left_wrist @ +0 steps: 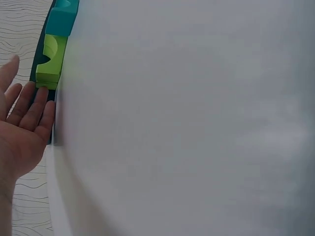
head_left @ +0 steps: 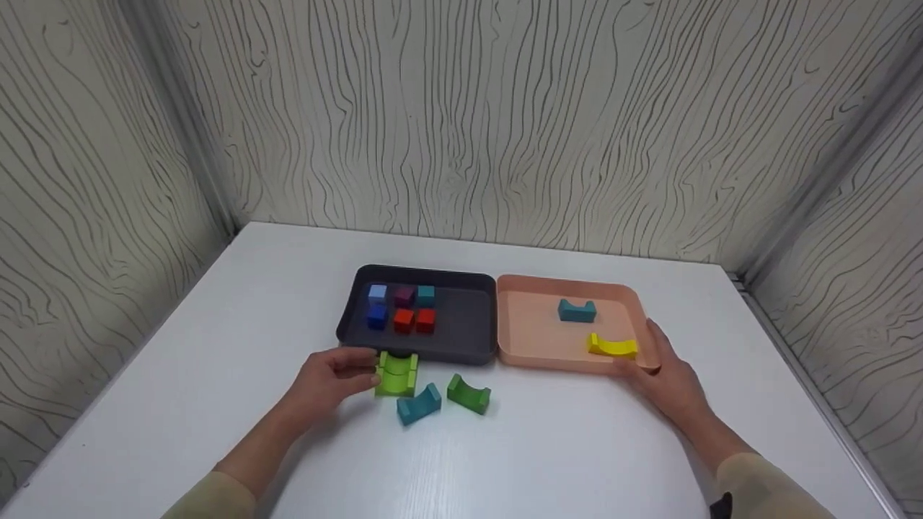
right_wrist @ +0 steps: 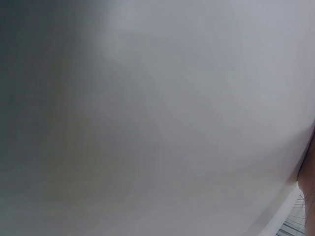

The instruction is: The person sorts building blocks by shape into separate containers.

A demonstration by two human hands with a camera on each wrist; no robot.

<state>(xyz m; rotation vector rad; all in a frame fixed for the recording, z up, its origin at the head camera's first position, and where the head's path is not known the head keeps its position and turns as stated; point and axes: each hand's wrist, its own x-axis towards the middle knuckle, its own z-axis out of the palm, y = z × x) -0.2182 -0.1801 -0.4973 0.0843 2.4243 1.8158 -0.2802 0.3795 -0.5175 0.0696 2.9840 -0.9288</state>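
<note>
My left hand [head_left: 333, 375] lies at the left side of two light green arch blocks [head_left: 396, 376], which sit together in front of the dark tray [head_left: 469, 353]. In the left wrist view its fingers [left_wrist: 33, 115] are straight, with their tips right at the end of a light green block [left_wrist: 51, 64]. Just in front are a teal arch block [head_left: 419, 405] and a darker green one [head_left: 469, 395]. My right hand [head_left: 674, 382] rests against the near right corner of the pink tray [head_left: 537, 360], thumb along the front wall and fingers along the right wall.
Inside the pink tray lie a teal arch block [head_left: 577, 311] and a yellow one [head_left: 612, 347]. Several small cubes [head_left: 404, 321] stand in two rows in the dark tray. Both trays sit side by side on a white table [head_left: 562, 454], with wood-grain-patterned walls [head_left: 461, 144] around it.
</note>
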